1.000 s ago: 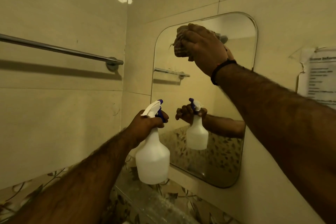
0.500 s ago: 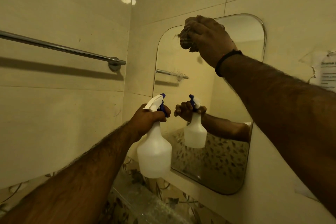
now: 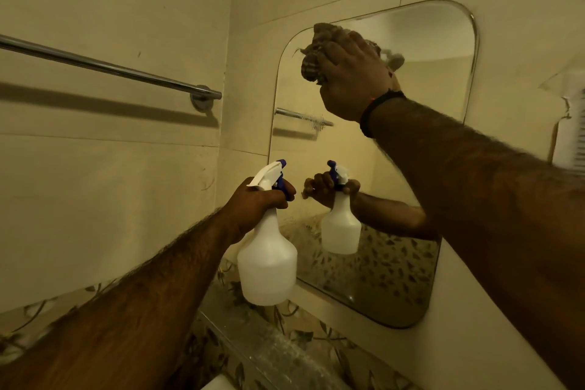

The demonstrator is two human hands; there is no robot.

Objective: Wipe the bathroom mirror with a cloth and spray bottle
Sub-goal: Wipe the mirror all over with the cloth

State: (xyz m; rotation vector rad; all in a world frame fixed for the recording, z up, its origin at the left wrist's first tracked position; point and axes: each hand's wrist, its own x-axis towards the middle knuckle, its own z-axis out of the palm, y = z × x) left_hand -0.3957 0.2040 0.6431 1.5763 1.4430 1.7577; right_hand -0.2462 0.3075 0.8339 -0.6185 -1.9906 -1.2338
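Observation:
A rounded-corner mirror (image 3: 443, 98) hangs on the tiled wall at centre right. My right hand (image 3: 351, 79) presses a bunched brown cloth (image 3: 313, 54) against the glass near its upper left corner. My left hand (image 3: 256, 203) grips the neck of a white spray bottle (image 3: 267, 266) with a blue trigger, held upright just left of the mirror's lower left edge and apart from the glass. The bottle and both arms are reflected in the mirror.
A chrome towel bar (image 3: 104, 68) runs along the left wall and ends at a round mount (image 3: 202, 96) near the corner. A paper notice (image 3: 569, 136) is stuck on the wall right of the mirror. Below lies a leaf-patterned tile band and a ledge (image 3: 269, 348).
My right hand with the cloth has shifted a little down and left on the upper part of the mirror. The left hand and bottle stay almost where they were.

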